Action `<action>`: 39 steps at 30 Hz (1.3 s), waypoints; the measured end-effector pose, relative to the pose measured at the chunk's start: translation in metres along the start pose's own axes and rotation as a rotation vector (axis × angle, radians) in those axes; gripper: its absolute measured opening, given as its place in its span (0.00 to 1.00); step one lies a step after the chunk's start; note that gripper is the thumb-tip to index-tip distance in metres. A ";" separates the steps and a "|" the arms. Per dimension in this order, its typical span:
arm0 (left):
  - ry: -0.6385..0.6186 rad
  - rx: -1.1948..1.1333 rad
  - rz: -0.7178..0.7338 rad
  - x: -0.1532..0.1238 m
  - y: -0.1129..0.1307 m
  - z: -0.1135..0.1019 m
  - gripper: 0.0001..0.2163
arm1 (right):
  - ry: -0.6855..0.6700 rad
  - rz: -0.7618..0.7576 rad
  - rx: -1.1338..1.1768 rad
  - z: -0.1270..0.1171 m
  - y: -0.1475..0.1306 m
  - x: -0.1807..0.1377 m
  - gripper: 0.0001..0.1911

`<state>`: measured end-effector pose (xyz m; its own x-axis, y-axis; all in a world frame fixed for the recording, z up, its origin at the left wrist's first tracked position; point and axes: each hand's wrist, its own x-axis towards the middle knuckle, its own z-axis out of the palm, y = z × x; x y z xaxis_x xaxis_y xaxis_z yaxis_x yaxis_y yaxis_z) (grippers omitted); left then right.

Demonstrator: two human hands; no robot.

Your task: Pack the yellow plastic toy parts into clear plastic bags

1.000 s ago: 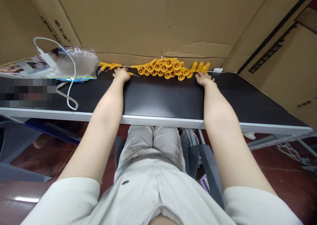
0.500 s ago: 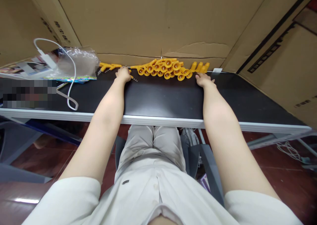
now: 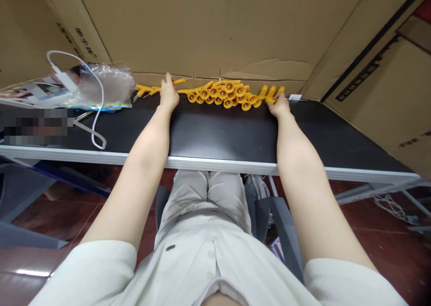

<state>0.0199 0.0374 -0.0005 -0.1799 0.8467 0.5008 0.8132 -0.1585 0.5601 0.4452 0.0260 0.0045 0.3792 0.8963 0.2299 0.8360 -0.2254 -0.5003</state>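
- My left hand (image 3: 168,95) pinched one orange piece (image 3: 178,81), held just above the worktop (image 3: 218,135), near the cardboard (image 3: 188,32).
- My right hand (image 3: 279,104) curled onto the right end of the heap (image 3: 222,92). I couldn't tell whether it gripped anything.
- I judged this the picking step; the next move called for a sure right-hand pinch.

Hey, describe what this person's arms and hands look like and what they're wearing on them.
Both arms are bare from above the elbow down. The left sleeve and right sleeve are short, loose and off-white. The left hand and right hand wear no gloves, and no watch or bracelet shows at either wrist.
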 end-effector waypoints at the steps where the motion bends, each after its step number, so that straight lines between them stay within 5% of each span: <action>1: 0.029 -0.039 0.049 0.002 -0.003 0.003 0.21 | -0.007 0.008 0.001 0.000 0.001 0.001 0.27; 6: 0.075 -0.100 0.217 0.010 -0.014 0.016 0.15 | -0.015 0.079 -0.007 -0.008 -0.003 -0.004 0.33; 11: 0.072 -0.033 0.213 0.010 -0.007 0.015 0.16 | 0.057 0.046 -0.030 -0.017 -0.018 -0.005 0.31; 17: -0.019 0.064 0.269 0.007 0.009 0.014 0.19 | 0.171 -0.348 0.181 -0.020 -0.045 0.008 0.22; 24: -0.168 0.199 0.352 -0.009 0.036 0.012 0.22 | -0.011 -0.692 0.200 -0.013 -0.077 -0.005 0.26; 39: -0.192 0.232 0.401 -0.013 0.038 0.016 0.24 | -0.086 -0.789 0.087 -0.004 -0.087 -0.012 0.30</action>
<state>0.0622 0.0288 0.0037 0.2599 0.8237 0.5039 0.9028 -0.3925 0.1760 0.3692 0.0336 0.0483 -0.3466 0.8059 0.4800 0.8095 0.5155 -0.2811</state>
